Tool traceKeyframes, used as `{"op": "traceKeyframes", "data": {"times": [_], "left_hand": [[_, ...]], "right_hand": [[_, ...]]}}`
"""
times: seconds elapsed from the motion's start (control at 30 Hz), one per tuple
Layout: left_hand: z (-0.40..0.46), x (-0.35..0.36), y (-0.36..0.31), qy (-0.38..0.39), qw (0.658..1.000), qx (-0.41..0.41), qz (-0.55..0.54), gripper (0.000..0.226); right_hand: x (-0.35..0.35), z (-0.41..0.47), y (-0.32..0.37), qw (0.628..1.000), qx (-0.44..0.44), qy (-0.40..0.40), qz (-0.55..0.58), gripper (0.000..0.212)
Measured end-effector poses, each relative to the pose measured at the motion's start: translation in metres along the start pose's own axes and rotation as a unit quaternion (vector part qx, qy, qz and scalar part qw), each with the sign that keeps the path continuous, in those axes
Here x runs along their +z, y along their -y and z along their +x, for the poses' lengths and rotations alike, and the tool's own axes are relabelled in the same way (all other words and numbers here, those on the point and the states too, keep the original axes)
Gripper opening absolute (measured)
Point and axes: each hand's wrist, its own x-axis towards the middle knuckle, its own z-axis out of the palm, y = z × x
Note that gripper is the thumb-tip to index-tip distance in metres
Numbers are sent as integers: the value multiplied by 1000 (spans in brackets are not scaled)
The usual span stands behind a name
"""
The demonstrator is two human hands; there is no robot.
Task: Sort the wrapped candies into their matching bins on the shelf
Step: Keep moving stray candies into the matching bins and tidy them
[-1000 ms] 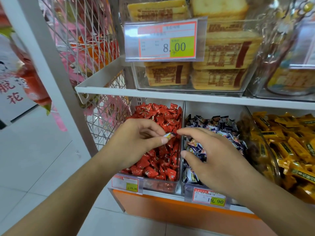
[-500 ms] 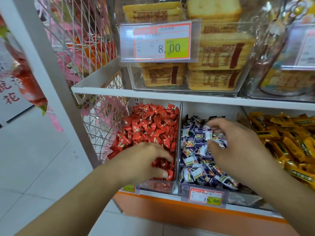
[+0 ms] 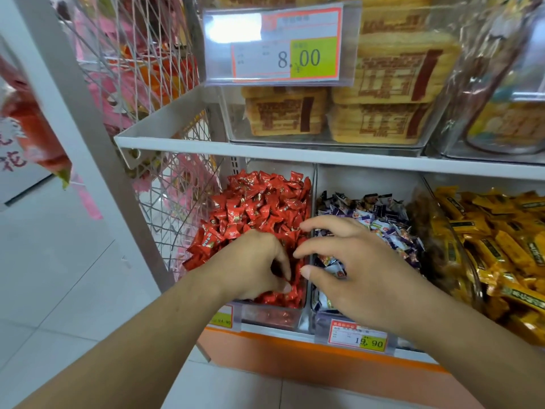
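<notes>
Head view: your left hand [image 3: 253, 264] pinches among red candies [image 3: 259, 202], right hand [image 3: 362, 267] spread empty; lift only strays.

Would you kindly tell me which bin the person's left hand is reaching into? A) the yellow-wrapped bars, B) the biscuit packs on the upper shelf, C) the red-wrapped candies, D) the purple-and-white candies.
C: the left hand is down among the red-wrapped candies, its fingers curled in the pile.

both forearms are showing bare to the frame edge; the left hand [image 3: 253, 267] and right hand [image 3: 362, 276] are wearing nothing.
</notes>
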Motion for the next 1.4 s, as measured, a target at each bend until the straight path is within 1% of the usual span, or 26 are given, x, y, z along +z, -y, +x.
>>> {"op": "traceKeyframes", "data": {"times": [0.1,0.27,0.33,0.37,0.43,0.5,0.57,0.63,0.7,0.73,0.77,0.83,0.93,1.07,1.2,1.27,1.33,1.4], "left_hand": [[1,-6,6,-38,999,-8,10,11],[0,-17,16,-164,985,-51,2,13],[-2,-19,19,-182,982,-49,-5,15],[-2,-21,19,-178,983,-44,-13,17],[-6,-26,18,-146,988,-29,-38,26],[-11,-32,12,-90,993,-10,-71,34],[-15,-36,7,-35,995,11,-89,37],[-17,-36,6,20,998,32,-56,38],[-16,-30,8,76,996,48,4,46],[-15,-26,10,92,994,50,31,51],[-12,-21,12,93,993,49,49,53],[-7,-13,16,58,996,44,53,52],[0,-5,21,2,999,39,37,39],[5,0,28,-69,996,40,42,23],[6,0,29,-161,985,29,51,19],[5,-2,26,-163,985,36,44,17],[3,-8,21,-135,989,49,28,15],[-1,-16,16,-106,993,51,16,19]], "right_hand": [[0,-1,1,1000,8,2,4,21],[0,-1,0,1000,14,7,11,22],[0,-1,1,1000,12,9,10,22],[0,-1,0,1000,10,8,9,22],[1,-1,0,1000,8,7,6,21],[1,0,-1,1000,7,7,4,22],[2,0,-1,1000,6,6,2,22],[3,-1,-1,1000,5,3,3,22],[3,-2,0,1000,6,-2,5,22],[4,-2,0,1000,8,-4,7,22],[4,-3,0,1000,11,-5,9,22],[4,-3,1,1000,14,-5,14,23],[3,-3,1,1000,13,-4,10,24],[2,-3,1,1000,15,0,9,23],[0,-3,2,1000,17,6,9,24],[0,-3,2,1000,17,7,10,24],[0,-3,1,1000,16,8,9,25],[0,-3,2,1000,16,8,8,25]]}}
